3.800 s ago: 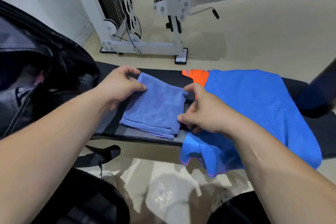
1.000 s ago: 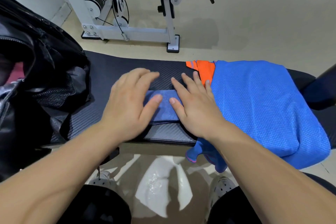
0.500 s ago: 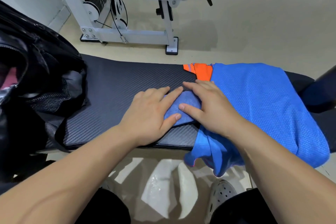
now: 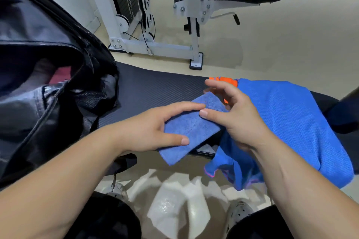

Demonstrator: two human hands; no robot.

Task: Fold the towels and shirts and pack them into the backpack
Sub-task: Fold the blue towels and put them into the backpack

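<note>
noted at far left: black backpack (image 4: 48, 87), at the left end of the bench (image 4: 155, 85), main zip open and mouth gaping. inside, glimpsed only: a patch of pink-red fabric (image 4: 59, 75) and dark lining; cannot tell what else, if anything, is packed. mesh pocket (image 4: 91, 99) on the side facing the bench, contents not discernible.

centre: folded towel (image 4: 191, 128), blue, a compact oblong, lifted at a slant over the near edge of the bench, near end overhanging. gripped at its left end by the left hand (image 4: 153, 128), thumb across the top face, forefinger along the far edge. right hand (image 4: 235, 116) just beside, thumb tip touching the towel's upper face, remaining fingers spread and loosely bent above the far corner, clamped on nothing.

judged step: folding of this towel finished, transfer to the backpack in hand. next move judged to call for a carry leftward with the fold kept pinched flat, then insertion through the open mouth, laid down rather than dropped, to avoid unfolding. possibly needing the right hand to hold the opening wide.

right: blue mesh shirt (image 4: 287, 122), unfolded, spread over the right part of the bench, hem hanging off the near edge; orange garment (image 4: 225, 80) showing from beneath at its far left corner. both judged yet to be folded and packed.
</note>
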